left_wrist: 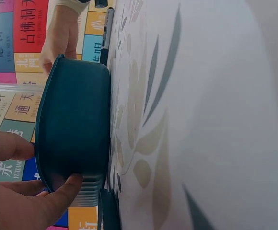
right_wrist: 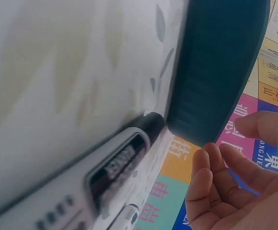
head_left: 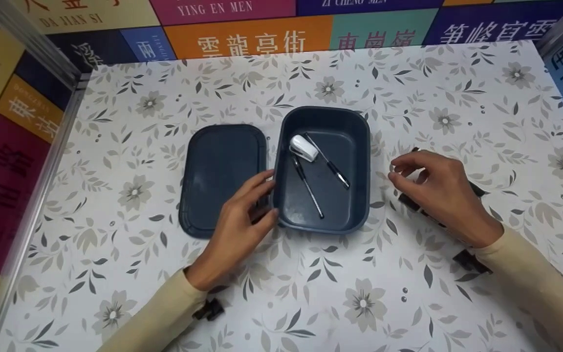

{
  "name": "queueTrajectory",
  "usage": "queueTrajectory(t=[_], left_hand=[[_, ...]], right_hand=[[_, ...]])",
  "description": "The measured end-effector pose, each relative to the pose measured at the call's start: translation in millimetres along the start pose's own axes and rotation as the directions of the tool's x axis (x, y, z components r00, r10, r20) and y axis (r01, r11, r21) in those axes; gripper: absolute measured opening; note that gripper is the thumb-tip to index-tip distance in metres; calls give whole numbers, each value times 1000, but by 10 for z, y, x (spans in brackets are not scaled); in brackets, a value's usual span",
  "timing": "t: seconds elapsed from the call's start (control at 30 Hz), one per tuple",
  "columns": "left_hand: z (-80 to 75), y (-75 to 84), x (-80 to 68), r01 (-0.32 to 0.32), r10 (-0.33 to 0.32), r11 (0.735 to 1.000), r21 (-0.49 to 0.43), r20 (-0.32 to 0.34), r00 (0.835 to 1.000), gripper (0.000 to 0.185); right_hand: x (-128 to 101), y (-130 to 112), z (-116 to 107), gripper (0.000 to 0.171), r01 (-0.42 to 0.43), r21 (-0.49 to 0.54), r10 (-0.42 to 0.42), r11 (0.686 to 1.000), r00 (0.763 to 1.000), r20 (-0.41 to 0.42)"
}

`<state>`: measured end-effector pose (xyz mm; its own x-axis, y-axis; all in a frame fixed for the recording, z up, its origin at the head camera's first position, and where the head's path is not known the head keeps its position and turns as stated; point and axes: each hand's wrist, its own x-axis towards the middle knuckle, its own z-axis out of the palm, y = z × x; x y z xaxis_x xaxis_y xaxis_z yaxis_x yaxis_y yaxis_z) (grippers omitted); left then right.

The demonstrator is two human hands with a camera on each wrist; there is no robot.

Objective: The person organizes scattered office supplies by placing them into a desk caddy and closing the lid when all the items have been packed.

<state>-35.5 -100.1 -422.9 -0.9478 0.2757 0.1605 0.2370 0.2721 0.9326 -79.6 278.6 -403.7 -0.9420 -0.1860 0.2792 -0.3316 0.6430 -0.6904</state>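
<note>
A dark blue open box (head_left: 355, 146) stands mid-table, its lid (head_left: 220, 178) lying flat to its left. Inside lie a small white object (head_left: 304, 147) and two thin pens (head_left: 330, 167) (head_left: 308, 186). My left hand (head_left: 268, 195) rests with straight fingers against the box's left wall, the thumb (left_wrist: 64, 187) pressing the outer wall (left_wrist: 74, 129). My right hand (head_left: 395, 176) hovers right of the box with loosely curled fingers (right_wrist: 211, 182), holding nothing. Beneath it lies a black marker (head_left: 408, 203) (right_wrist: 115, 163) on the table, its tip near the box (right_wrist: 215, 72).
The table has a floral white cover (head_left: 311, 293) and is walled in by coloured panels with lettering (head_left: 252, 39) at the back and both sides. A metal rail (head_left: 42, 186) runs along the left edge. A second pen (right_wrist: 124, 215) lies beside the marker.
</note>
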Motion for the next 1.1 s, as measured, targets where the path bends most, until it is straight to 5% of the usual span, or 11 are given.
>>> queueTrajectory(t=[1.1], left_hand=[[-1, 8, 6, 4, -4, 1000, 10, 3, 1000, 56]], right_hand=[[-396, 182, -145, 18, -69, -147, 80, 987, 995, 67]])
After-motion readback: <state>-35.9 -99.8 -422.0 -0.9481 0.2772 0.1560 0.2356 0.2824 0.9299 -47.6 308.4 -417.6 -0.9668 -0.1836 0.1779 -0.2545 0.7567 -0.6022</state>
